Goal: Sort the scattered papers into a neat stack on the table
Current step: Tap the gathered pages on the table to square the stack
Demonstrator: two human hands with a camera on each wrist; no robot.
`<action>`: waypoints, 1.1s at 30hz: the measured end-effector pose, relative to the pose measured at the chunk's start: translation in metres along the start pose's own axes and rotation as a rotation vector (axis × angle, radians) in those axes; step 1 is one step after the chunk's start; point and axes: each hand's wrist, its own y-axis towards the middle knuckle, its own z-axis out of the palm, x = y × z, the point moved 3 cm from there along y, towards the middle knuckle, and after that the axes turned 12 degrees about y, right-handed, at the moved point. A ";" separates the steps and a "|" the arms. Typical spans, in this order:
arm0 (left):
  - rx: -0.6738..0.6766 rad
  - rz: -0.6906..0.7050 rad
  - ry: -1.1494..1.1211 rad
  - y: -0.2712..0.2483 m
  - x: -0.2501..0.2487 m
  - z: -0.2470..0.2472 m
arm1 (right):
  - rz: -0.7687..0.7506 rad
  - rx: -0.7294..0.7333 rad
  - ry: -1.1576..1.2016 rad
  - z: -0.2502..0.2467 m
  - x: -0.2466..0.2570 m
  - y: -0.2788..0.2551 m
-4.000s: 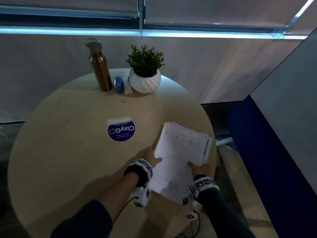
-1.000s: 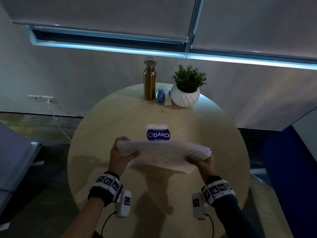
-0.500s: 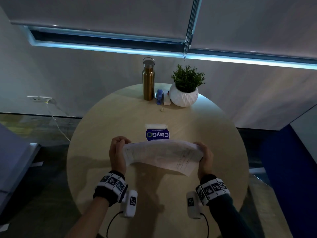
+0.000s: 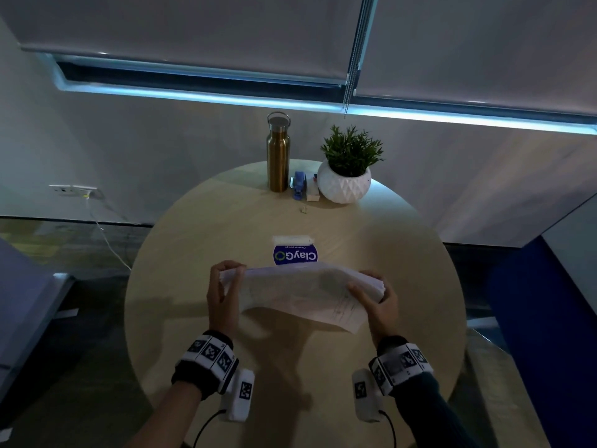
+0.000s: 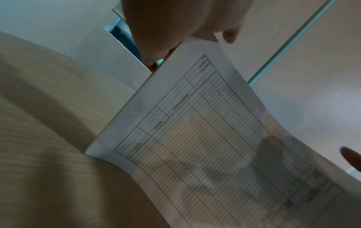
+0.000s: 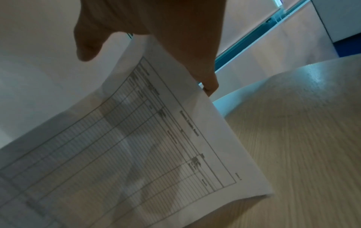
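Observation:
A stack of white papers (image 4: 300,292) printed with ruled tables is held above the round wooden table (image 4: 200,240), near its middle. My left hand (image 4: 223,286) grips the stack's left end and my right hand (image 4: 378,299) grips its right end. The lower sheets sag toward me between the hands. In the left wrist view the papers (image 5: 205,138) hang below the hand (image 5: 175,23), lower edge close to the table. The right wrist view shows the papers (image 6: 136,138) under the right hand (image 6: 166,38) in the same way.
At the table's far edge stand a gold metal bottle (image 4: 277,153), a blue stapler (image 4: 299,185) and a potted plant in a white pot (image 4: 345,176). A blue round sticker (image 4: 294,255) marks the table's middle. A blue seat (image 4: 542,318) is at the right.
The stack went from lying at the table's right edge to being held over the middle by both hands. In the last half second the grips shifted slightly on the ends.

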 end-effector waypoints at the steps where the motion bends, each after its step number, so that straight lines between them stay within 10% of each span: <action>1: 0.011 -0.014 0.011 -0.001 0.001 0.000 | 0.016 0.003 -0.001 0.000 -0.001 0.000; 33: 0.244 -0.140 0.217 0.021 0.047 0.005 | 0.065 0.179 -0.245 -0.009 -0.025 0.021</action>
